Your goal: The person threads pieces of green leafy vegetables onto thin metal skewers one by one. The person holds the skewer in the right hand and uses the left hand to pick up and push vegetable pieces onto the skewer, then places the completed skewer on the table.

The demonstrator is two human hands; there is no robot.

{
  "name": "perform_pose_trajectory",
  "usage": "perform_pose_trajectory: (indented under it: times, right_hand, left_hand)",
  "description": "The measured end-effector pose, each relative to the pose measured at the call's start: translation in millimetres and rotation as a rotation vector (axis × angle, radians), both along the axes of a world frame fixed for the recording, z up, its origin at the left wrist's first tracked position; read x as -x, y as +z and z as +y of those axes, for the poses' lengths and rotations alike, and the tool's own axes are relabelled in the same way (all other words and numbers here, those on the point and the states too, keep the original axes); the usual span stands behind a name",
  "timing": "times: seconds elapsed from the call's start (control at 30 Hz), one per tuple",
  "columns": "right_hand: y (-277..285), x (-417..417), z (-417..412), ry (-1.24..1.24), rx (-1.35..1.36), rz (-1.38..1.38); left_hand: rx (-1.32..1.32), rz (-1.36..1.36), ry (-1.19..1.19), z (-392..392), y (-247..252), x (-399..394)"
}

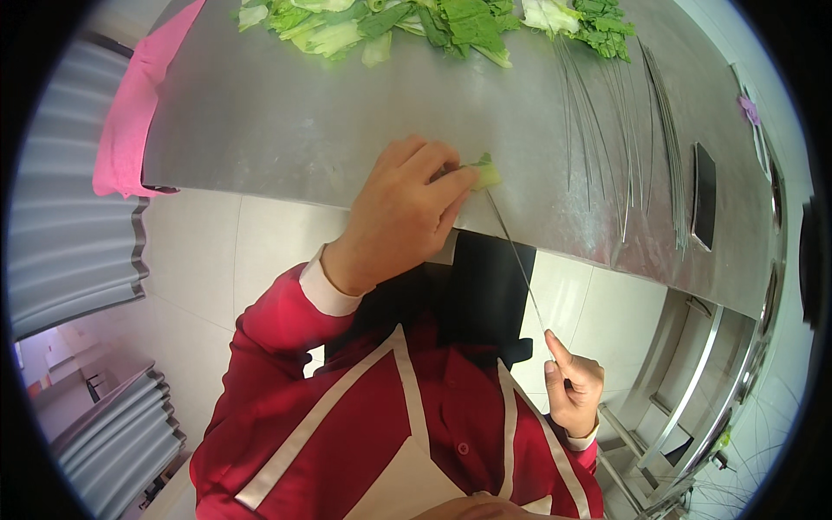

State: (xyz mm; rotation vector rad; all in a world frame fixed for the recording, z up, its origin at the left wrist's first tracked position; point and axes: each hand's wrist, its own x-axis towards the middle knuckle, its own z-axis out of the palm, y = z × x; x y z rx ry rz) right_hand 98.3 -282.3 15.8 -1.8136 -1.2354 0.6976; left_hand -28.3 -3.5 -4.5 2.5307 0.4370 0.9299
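Observation:
My left hand (416, 195) pinches a piece of leafy green vegetable (489, 177) near the front edge of the metal table (260, 130). A thin metal skewer (518, 260) runs from the vegetable piece down past the table edge. Its lower end is pinched between thumb and forefinger of my right hand (572, 383), low in front of my body. Whether the skewer's upper tip is inside the leaf cannot be seen. At the far side of the table lies a heap of cut green leaves (390, 26), with another leaf bunch (578, 23) to its right.
Several loose skewers (585, 117) and a tighter bundle of skewers (666, 143) lie on the right part of the table. A smartphone (704, 195) is beside them. A pink cloth (130, 130) hangs over the left edge. Metal rails (682, 383) stand below on the right.

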Motion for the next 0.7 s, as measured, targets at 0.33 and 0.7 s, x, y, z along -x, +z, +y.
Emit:
perform_pose_trajectory:
  times: [0.33,0.7]
  right_hand:
    - [9.8,-5.6,2.7,0.014,0.063,-0.010]
    - [10.0,-9.6,4.3,0.017,0.056,0.015]
  left_hand:
    - [-0.019,0.023,0.008,-0.1,1.0,0.7]
    - [-0.013,0.023,-0.001,-0.2,3.5,-0.6]
